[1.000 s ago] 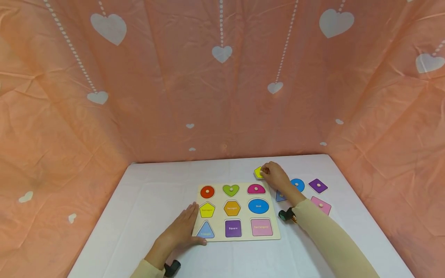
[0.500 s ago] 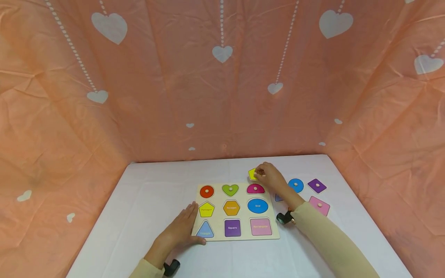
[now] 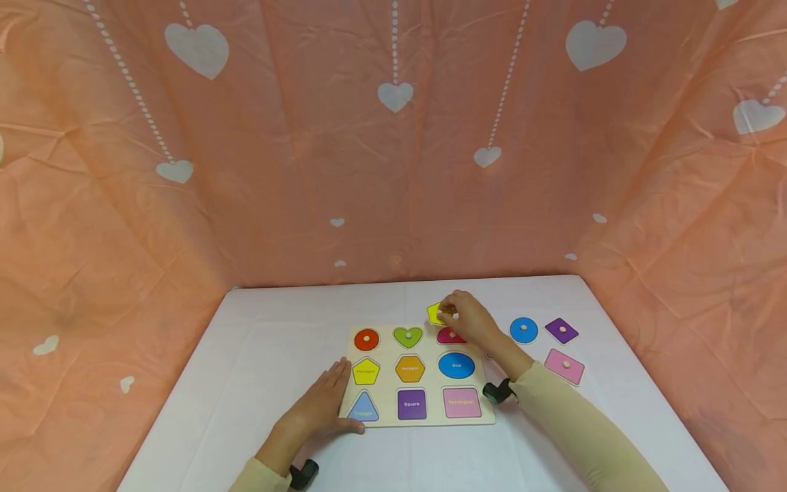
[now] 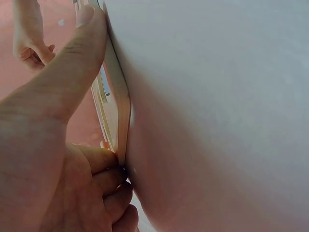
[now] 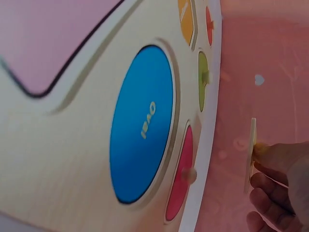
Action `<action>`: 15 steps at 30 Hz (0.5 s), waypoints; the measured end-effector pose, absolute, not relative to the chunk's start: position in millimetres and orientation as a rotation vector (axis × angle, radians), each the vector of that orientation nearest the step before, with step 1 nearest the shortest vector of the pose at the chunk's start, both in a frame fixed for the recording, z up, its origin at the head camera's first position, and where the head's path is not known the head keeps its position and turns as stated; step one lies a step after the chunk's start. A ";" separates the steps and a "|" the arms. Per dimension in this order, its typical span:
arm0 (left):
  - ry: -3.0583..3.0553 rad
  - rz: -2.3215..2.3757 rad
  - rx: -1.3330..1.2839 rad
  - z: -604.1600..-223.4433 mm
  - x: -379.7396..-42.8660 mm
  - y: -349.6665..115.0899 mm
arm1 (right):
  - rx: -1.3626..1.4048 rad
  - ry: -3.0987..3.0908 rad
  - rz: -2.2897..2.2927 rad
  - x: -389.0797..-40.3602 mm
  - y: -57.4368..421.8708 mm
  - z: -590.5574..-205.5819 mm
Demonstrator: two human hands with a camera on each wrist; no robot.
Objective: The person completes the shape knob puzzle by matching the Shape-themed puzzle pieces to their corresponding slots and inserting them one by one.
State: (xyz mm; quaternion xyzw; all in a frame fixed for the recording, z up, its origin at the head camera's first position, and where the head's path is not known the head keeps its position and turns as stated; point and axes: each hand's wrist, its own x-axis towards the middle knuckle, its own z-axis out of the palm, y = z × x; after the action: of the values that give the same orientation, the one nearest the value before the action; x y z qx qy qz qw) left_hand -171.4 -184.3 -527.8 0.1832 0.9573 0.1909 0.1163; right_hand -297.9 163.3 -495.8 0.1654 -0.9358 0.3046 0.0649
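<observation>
Near far edge of white tabletop point(image 3: 283, 328), right hand point(image 3: 470, 318) pinching yellow pentagonal wooden piece point(image 3: 433, 314), left hand point(image 3: 321, 404) spread at near-left corner of pale wooden board point(image 3: 388, 384)

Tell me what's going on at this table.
A person is filling a shape puzzle. Their right hand holds a yellow pentagon piece in the air by the board's far edge, while the left hand touches its left edge. Red, green and magenta pieces sit in place; blue, purple and pink ones lie to the right.
</observation>
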 end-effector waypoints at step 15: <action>2.809 0.567 0.543 -527.4 -170.1 -184.6 | 0.578 -2.808 0.886 -286.4 144.4 -492.5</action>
State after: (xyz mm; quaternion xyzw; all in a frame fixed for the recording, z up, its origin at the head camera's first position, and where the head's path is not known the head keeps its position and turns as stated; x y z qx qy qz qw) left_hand -170.1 -184.6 -527.4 0.1848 0.9571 0.1932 0.1120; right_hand -286.4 144.4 -492.5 0.1922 -0.9335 0.2944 0.0702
